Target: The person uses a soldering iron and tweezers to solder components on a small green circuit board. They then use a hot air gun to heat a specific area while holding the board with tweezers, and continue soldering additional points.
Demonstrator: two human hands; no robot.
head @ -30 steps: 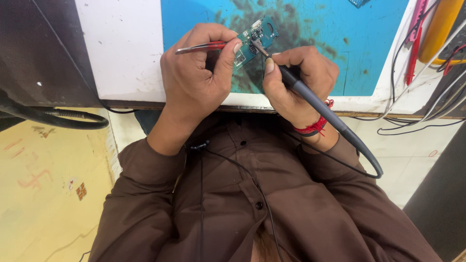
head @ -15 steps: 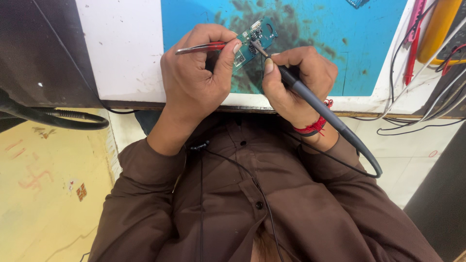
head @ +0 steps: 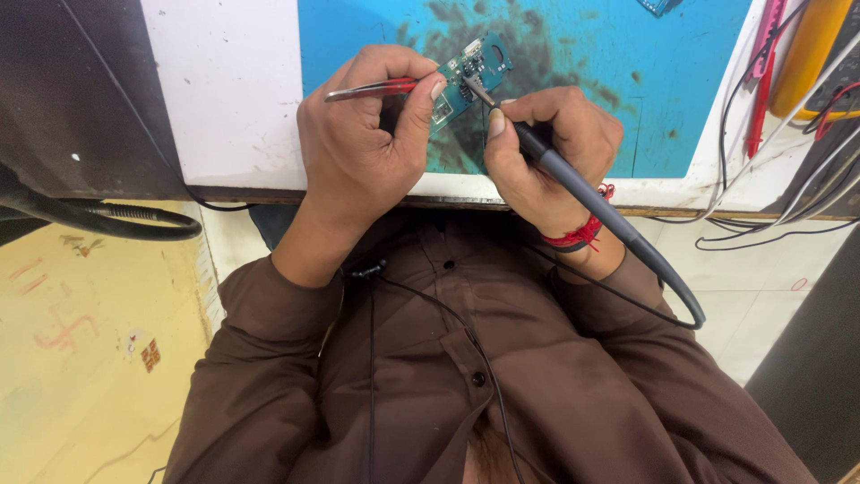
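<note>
no shift; circuit board [head: 470,76] beyond tweezers [head: 372,89] grip

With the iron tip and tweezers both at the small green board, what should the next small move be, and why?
Probably hold the soldering iron tip on the joint. The right hand has it touching the green circuit board, while the left hand pinches red-handled tweezers at the board on the blue mat.

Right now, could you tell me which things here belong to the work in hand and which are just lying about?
In use: small green circuit board; soldering iron in right hand; red-handled tweezers in left hand; blue work mat.

Lying about: yellow tool; loose wires; black hose.
</note>
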